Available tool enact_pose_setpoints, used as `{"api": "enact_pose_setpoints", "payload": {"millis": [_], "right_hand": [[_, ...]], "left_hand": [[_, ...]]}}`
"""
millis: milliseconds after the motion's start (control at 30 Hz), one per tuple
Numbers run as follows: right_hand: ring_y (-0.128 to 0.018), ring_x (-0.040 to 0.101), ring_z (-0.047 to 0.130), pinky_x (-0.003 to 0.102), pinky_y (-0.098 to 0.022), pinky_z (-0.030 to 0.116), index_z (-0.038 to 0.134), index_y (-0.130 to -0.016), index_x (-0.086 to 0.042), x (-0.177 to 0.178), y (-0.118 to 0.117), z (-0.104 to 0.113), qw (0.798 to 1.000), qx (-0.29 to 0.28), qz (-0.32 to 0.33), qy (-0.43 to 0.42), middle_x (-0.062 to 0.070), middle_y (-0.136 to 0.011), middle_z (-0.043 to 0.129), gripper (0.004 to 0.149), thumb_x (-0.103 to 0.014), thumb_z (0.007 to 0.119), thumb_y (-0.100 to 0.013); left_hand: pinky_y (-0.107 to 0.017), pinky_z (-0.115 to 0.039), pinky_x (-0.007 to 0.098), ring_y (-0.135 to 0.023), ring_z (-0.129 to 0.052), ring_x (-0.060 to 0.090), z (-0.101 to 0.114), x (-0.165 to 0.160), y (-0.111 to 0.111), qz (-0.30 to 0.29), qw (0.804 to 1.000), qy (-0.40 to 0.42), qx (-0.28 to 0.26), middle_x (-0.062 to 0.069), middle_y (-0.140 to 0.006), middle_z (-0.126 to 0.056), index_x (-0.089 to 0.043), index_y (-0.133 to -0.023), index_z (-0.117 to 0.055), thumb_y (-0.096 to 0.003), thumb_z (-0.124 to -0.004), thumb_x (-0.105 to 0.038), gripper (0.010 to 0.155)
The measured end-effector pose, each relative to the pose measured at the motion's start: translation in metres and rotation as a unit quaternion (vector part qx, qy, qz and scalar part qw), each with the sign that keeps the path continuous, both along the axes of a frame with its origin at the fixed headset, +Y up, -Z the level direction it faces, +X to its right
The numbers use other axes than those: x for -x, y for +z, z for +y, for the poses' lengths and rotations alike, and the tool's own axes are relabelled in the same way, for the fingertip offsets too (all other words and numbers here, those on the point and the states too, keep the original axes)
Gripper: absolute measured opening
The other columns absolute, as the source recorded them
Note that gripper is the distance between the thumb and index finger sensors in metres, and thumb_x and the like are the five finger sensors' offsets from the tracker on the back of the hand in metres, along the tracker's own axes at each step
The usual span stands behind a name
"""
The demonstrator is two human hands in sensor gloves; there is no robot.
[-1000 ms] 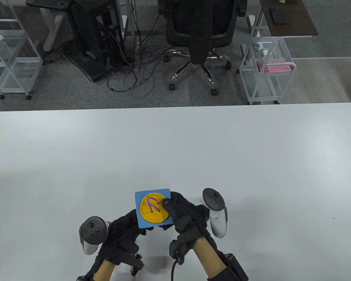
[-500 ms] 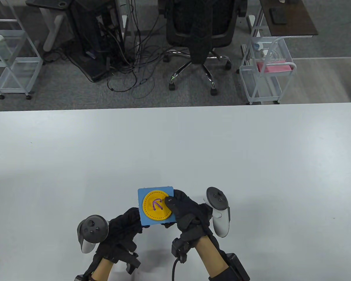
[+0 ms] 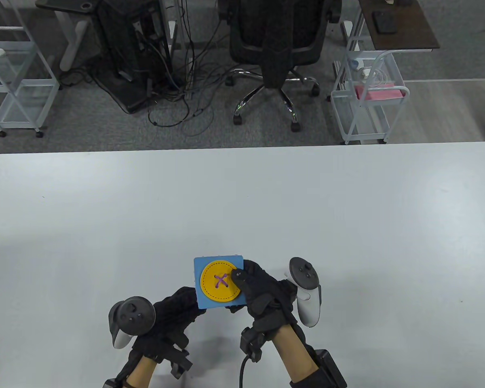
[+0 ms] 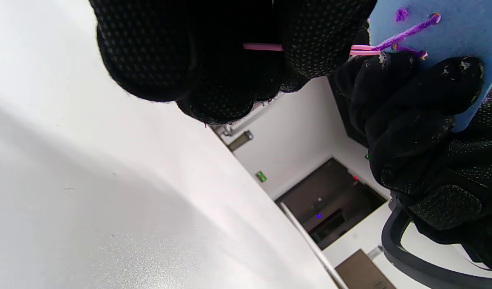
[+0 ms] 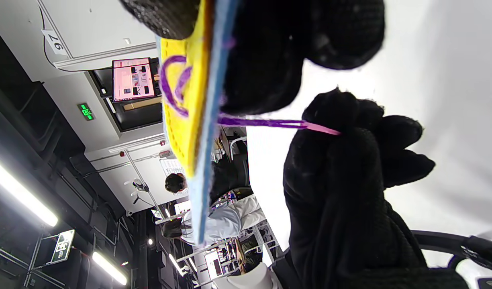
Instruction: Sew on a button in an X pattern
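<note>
A blue felt square (image 3: 199, 301) carries a round yellow button (image 3: 210, 292) with a purple thread X (image 3: 221, 280) at its centre. My right hand (image 3: 242, 285) grips the square's right edge, thumb on the button and fingers underneath (image 4: 410, 100). My left hand (image 3: 188, 309) is below the square's left corner and pinches the pink thread tip (image 4: 262, 47). The purple thread (image 5: 262, 121) runs taut from the square's underside (image 4: 462, 24) to that tip (image 5: 320, 128). In the right wrist view the button (image 5: 185, 100) and square (image 5: 207, 160) show edge-on.
The white table (image 3: 242, 210) stretches wide beyond the hands. Behind its far edge stand an office chair (image 3: 281, 40), wire carts (image 3: 363, 105) and tangled cables on the floor.
The loose purple loops on the button have been drawn tight into a flat X. The square and both hands have shifted slightly right.
</note>
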State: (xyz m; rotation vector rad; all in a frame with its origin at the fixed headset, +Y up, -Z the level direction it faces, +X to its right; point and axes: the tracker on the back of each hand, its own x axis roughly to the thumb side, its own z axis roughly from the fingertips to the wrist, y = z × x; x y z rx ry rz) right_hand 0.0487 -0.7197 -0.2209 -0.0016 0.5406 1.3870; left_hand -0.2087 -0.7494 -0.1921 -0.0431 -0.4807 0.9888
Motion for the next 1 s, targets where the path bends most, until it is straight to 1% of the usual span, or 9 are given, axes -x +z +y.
{"api": "enact_pose_setpoints", "payload": {"millis": [333,700,733,767,833,1000], "right_hand": [[-0.046,0.014,0.096,0.036,-0.043,0.082,0.052,-0.101,-0.016,-0.0037,-0.0009,0.0033,1.0,-0.002,-0.003,-0.008,0.01,-0.082,0.077,0.045,-0.031,0.062,-0.059],[-0.046,0.014,0.096,0.036,-0.043,0.083,0.052,-0.101,-0.016,-0.008,-0.0021,0.0049,1.0,0.001,-0.003,-0.021,0.01,-0.082,0.077,0.045,-0.031,0.062,-0.059],[-0.046,0.014,0.096,0.036,-0.043,0.083,0.052,-0.101,-0.016,-0.0081,-0.002,0.0051,1.0,0.001,-0.002,-0.022,0.01,-0.081,0.077,0.045,-0.031,0.061,-0.059],[-0.046,0.014,0.096,0.036,-0.043,0.082,0.052,-0.101,-0.016,-0.0083,-0.002,0.0053,1.0,0.0,-0.001,-0.023,0.01,-0.082,0.077,0.045,-0.031,0.061,-0.059],[-0.046,0.013,0.096,0.036,-0.043,0.082,0.052,-0.101,-0.016,-0.0086,-0.0019,0.0057,1.0,-0.002,-0.002,-0.022,0.01,-0.081,0.077,0.045,-0.031,0.062,-0.059],[-0.046,0.015,0.096,0.037,-0.042,0.082,0.055,-0.1,-0.017,-0.0077,-0.002,0.0084,1.0,-0.017,0.005,-0.009,0.011,-0.081,0.078,0.045,-0.031,0.064,-0.059]], "left_hand": [[-0.041,-0.092,0.037,-0.059,-0.102,0.029,-0.0017,-0.0023,-0.0001,-0.004,0.999,-0.034,-0.001,0.012,-0.085,-0.088,-0.021,-0.091,-0.084,-0.0562,-0.078,-0.031,0.037],[-0.042,-0.092,0.037,-0.06,-0.102,0.029,-0.0021,0.0003,-0.0008,0.001,0.999,-0.034,0.006,0.013,-0.085,-0.088,-0.02,-0.091,-0.084,-0.0562,-0.078,-0.03,0.037],[-0.042,-0.092,0.037,-0.059,-0.101,0.032,-0.0022,0.0006,-0.0009,0.001,0.999,-0.034,0.006,0.013,-0.085,-0.088,-0.02,-0.091,-0.084,-0.0561,-0.078,-0.03,0.037],[-0.042,-0.092,0.037,-0.06,-0.102,0.029,-0.0019,0.0005,-0.001,0.001,0.999,-0.034,0.006,0.013,-0.085,-0.088,-0.02,-0.091,-0.084,-0.0561,-0.078,-0.03,0.037],[-0.042,-0.092,0.037,-0.06,-0.102,0.029,-0.0019,0.0007,-0.001,0.001,0.999,-0.035,0.005,0.013,-0.085,-0.088,-0.02,-0.092,-0.083,-0.0568,-0.077,-0.027,0.037],[-0.039,-0.094,0.036,-0.055,-0.104,0.027,-0.0023,0.0008,-0.0012,-0.003,1.0,-0.026,0.004,0.013,-0.081,-0.091,-0.018,-0.093,-0.083,-0.0574,-0.076,-0.026,0.037]]}}
